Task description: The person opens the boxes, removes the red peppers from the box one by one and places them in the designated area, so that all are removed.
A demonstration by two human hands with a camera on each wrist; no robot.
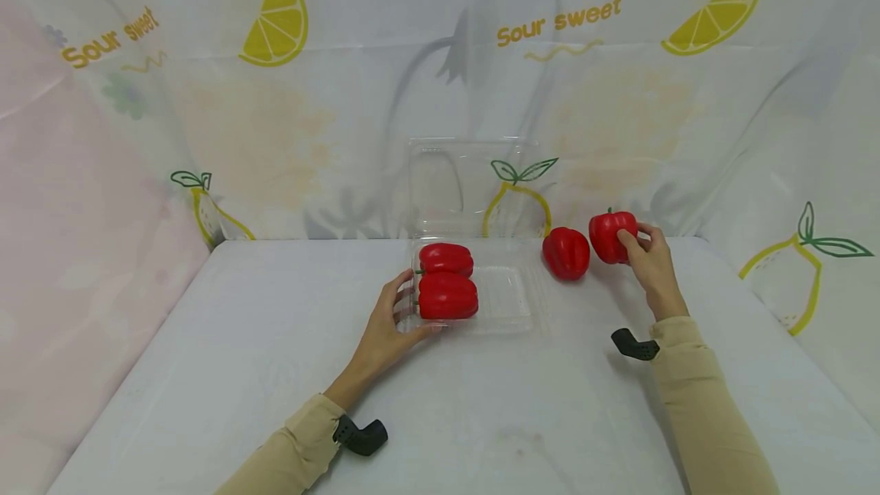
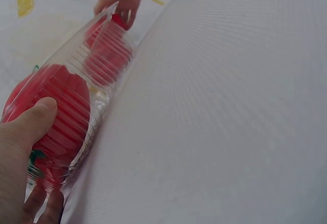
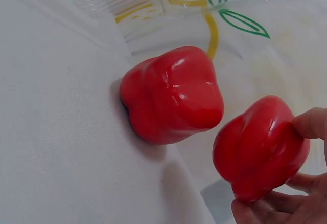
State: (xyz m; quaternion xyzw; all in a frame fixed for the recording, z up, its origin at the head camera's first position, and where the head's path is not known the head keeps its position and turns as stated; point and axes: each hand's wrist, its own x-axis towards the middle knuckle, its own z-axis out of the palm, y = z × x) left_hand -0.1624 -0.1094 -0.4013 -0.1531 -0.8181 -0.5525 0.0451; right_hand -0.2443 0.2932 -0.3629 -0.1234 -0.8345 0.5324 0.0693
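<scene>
A clear plastic clamshell container stands on the table with its lid raised at the back. Two red bell peppers lie side by side in its left part, a front one and a rear one. My left hand grips the container's left front corner, thumb along the front wall and fingers at the left side. In my right hand is another red bell pepper, pinched between thumb and fingers. Just left of it, a loose red bell pepper rests outside the container.
The white table ends at the back against a hanging cloth printed with lemons and words. More cloth hangs at both sides. Each wrist wears a black device, a left one and a right one.
</scene>
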